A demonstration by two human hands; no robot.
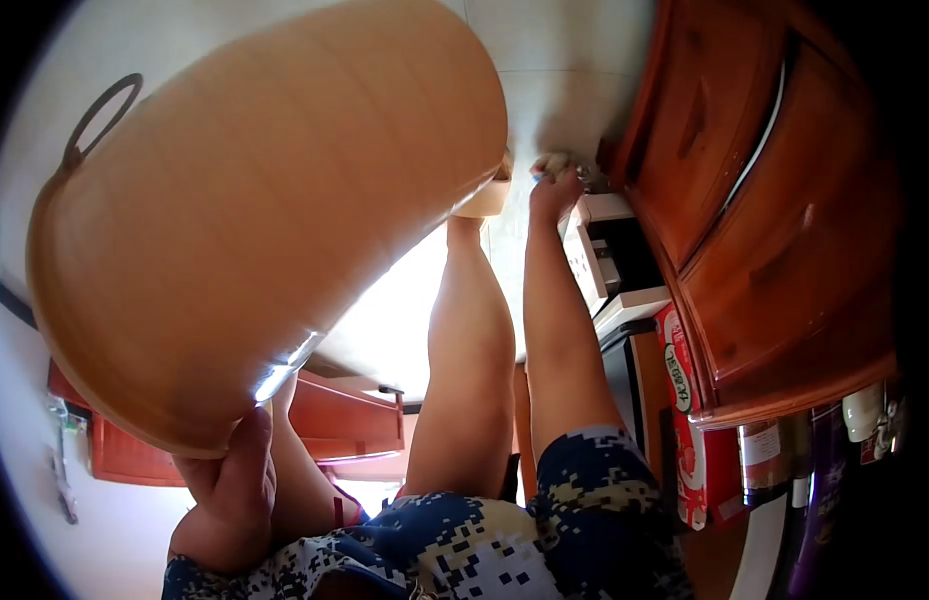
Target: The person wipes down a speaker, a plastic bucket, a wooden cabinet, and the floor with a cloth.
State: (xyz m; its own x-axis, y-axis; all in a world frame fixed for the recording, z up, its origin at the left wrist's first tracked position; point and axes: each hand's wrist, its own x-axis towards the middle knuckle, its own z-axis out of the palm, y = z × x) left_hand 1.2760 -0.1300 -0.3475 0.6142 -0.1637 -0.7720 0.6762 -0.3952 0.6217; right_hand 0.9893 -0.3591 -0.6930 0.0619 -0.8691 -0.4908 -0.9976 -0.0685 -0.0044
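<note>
A large tan bucket [285, 200] is tilted on its side across the upper left, its rim towards the lower left and a loop handle standing out from it. My left hand [243, 475] is closed on the rim near its lower end. My right arm is stretched forward, low beside the wooden cabinet. At its end my right hand [557, 190] is closed round a small pale thing with a bit of blue, too small to name. The inside of the bucket is hidden.
Wooden cabinet doors [765, 210] fill the right side. A white-edged open unit [600, 260], a red box [685, 420] and a jar [762, 455] are near them. My bare leg [473, 370] and tan slipper [483, 203] are in the middle. Red wooden furniture [345, 420] is lower left.
</note>
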